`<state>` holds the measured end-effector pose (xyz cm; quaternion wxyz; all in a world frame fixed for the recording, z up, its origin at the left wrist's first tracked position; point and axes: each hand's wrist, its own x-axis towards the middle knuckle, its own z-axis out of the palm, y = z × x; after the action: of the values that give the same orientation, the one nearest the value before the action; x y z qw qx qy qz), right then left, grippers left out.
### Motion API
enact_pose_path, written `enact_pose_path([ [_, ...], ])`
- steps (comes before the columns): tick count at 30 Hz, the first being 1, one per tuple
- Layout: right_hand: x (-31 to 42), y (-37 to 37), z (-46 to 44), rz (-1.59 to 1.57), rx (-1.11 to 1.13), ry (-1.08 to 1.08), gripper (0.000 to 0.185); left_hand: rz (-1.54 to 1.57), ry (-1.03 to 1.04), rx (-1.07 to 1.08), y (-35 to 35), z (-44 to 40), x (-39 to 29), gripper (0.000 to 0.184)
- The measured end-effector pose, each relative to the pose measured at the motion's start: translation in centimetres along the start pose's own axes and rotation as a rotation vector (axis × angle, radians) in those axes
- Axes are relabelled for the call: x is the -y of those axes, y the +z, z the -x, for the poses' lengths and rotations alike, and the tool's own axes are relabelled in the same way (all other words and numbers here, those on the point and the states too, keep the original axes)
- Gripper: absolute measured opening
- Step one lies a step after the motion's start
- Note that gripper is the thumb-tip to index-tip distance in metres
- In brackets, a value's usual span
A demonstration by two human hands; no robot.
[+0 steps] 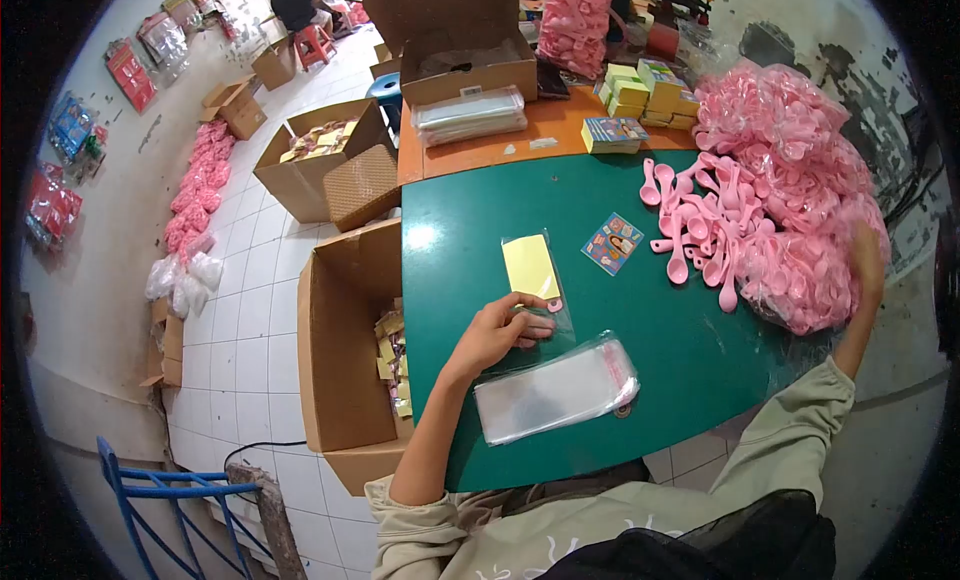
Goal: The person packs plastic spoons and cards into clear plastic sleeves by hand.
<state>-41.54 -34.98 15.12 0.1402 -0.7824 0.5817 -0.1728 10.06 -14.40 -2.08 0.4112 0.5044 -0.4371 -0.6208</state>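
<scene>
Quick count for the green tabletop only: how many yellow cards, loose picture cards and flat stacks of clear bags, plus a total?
Yellow card: 1, by the left hand
Loose picture card: 1
Flat stack of clear bags: 1
Total: 3

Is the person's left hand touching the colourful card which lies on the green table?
Apart. The head view shows bare green tabletop between the left hand and the colourful card.
</scene>
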Motion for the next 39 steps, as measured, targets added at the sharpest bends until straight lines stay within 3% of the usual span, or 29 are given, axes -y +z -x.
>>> enact_pose_path([
  [1, -2.9, 0.5, -0.4, 0.398, -0.179, 0.067, 0.022, -0.004, -0.005, -0.003, 0.0, -0.1, -0.1, 0.027],
  [2, -3.6, 2.0, -0.3, 0.602, -0.338, 0.075, 0.024, 0.022, 0.007, 0.003, 0.0, -0.1, 0.0, 0.027],
  [4, 2.3, 6.4, 0.4, 0.404, -0.465, -0.153, 0.029, 0.074, 0.033, 0.002, 0.2, -0.3, 0.0, 0.026],
  [6, 11.0, 12.8, 1.3, -0.013, -0.197, -0.377, 0.035, 0.153, 0.050, -0.022, 0.8, 0.1, 0.0, 0.026],
  [9, 20.6, 20.8, 2.5, -0.168, 0.317, -0.724, 0.040, 0.243, 0.067, -0.047, 1.0, 0.2, -0.5, 0.025],
  [11, 23.8, 24.4, 3.2, -0.382, 0.377, -0.679, 0.045, 0.337, 0.087, -0.068, 0.9, 0.4, -0.6, 0.024],
  [14, 24.9, 27.5, 2.8, -0.449, 0.143, -0.741, 0.032, 0.390, 0.088, -0.055, 0.5, 0.7, -1.2, 0.025],
  [16, 24.3, 28.0, 2.4, -0.490, 0.154, -0.731, 0.023, 0.480, 0.098, 0.014, 0.4, 0.8, -1.2, 0.027],
  [19, 23.6, 27.7, 2.4, -0.583, 0.185, -0.687, 0.015, 0.300, 0.132, 0.025, -0.3, 1.1, -1.3, 0.025],
  [23, 23.3, 27.2, 2.6, -0.654, 0.354, -0.596, 0.013, -0.272, 0.204, -0.129, 1.1, 0.3, -0.7, 0.017],
  [26, 22.6, 27.5, 2.1, -0.689, 0.431, -0.528, 0.012, -0.249, 0.220, -0.235, 1.1, -0.1, 0.2, 0.013],
  [29, 22.6, 28.5, 2.1, -0.932, 0.665, -0.247, 0.013, -0.288, 0.212, -0.273, 1.1, -0.2, 0.4, 0.014],
  [36, 23.1, 31.0, 2.6, -1.022, 0.377, -0.182, 0.017, -0.275, 0.095, -0.359, 1.1, -0.8, 1.2, 0.017],
  [39, 23.3, 31.2, 2.8, -0.920, 0.295, -0.126, 0.016, -0.216, 0.173, -0.443, 1.8, -0.7, 1.0, 0.020],
])
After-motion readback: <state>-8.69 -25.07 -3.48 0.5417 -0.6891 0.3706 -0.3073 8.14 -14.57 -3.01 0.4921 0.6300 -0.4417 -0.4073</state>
